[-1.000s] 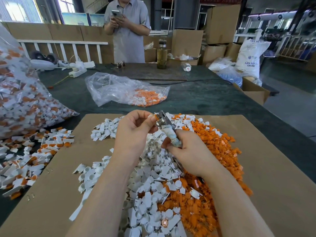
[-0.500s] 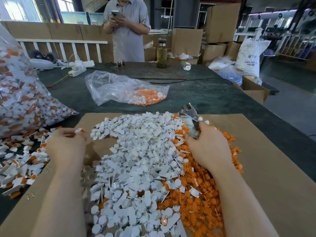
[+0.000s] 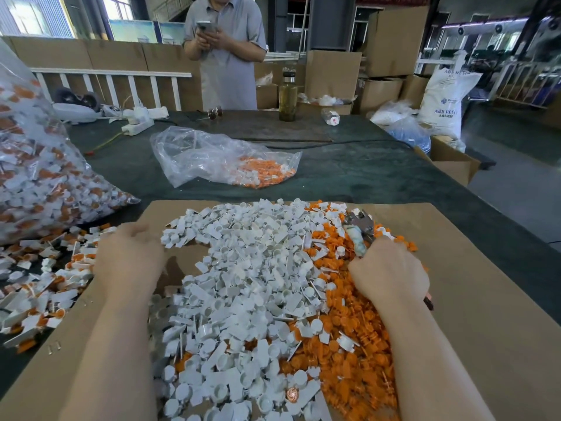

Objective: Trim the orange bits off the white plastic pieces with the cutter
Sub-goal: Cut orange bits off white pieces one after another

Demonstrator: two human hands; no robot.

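A heap of white plastic pieces (image 3: 243, 284) covers the middle of a cardboard sheet (image 3: 473, 299), with a heap of orange bits (image 3: 349, 344) along its right side. White pieces with orange ends (image 3: 39, 284) lie scattered off the sheet's left edge. My right hand (image 3: 388, 268) rests on the orange heap and grips the cutter (image 3: 358, 226), whose metal jaws point away from me. My left hand (image 3: 130, 259) hovers back-up over the sheet's left edge beside the scattered pieces. Its fingers curl downward out of sight, so any piece in them is hidden.
A large clear bag (image 3: 36, 177) of white-and-orange pieces lies at the left. A smaller bag (image 3: 221, 159) with orange bits sits on the green table beyond. A person (image 3: 224, 50) stands across the table holding a phone. A bottle (image 3: 287, 95), power strip (image 3: 138, 124) and cardboard boxes (image 3: 449, 159) stand farther off.
My left hand left the cutter and swung left to the scattered pieces at the sheet's edge. My right hand moved right with the cutter and sank onto the orange heap.
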